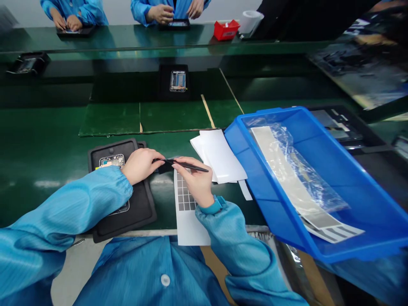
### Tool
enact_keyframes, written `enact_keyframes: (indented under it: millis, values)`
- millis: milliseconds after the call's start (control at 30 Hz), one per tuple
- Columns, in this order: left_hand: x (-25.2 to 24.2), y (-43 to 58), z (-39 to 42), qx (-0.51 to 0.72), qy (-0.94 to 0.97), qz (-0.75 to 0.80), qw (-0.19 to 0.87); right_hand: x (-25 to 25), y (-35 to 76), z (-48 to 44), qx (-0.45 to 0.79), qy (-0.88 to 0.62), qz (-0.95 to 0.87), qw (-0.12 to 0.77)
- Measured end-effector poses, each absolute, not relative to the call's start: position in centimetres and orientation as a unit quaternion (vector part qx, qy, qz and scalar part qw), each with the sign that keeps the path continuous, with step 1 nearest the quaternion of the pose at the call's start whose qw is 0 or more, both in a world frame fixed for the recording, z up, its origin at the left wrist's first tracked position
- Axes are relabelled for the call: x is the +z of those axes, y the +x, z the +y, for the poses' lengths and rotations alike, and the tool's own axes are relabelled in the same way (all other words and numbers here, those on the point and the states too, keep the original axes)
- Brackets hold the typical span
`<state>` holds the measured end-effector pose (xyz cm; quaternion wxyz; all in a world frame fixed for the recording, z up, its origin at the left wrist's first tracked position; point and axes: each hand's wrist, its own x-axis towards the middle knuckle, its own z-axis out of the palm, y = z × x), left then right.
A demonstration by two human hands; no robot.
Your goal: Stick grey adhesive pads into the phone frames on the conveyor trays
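Right hand [194, 180]: closed, pinching slim black tweezers [188, 165] at mid-shank, tips pointing right.
Left hand [140, 165]: curled, fingertips at the tweezers' rear end; whether it grips them, I cannot tell.
Tweezers: look light and stiff; mid-shank is the natural hold.
Below: thin white sheet of grey squares [186, 212], likely floppy; take it by an edge.
Lower left: open phone housing [111, 161], likely fragile, in a black rubber tray [143, 208].

The left hand [139, 165] and sleeve [79, 199] hide most of the phone housing [111, 161].
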<state>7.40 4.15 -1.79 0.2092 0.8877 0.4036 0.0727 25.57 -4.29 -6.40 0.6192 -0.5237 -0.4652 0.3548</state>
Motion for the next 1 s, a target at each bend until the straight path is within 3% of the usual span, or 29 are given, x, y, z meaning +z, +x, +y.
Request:
enact_keyframes:
  millis: [1000]
  values:
    - [-1.9,8.4,4.0,0.051,0.891,0.414,0.181,-5.6,25.7,-3.5,0.343,-0.579,-0.395,0.626]
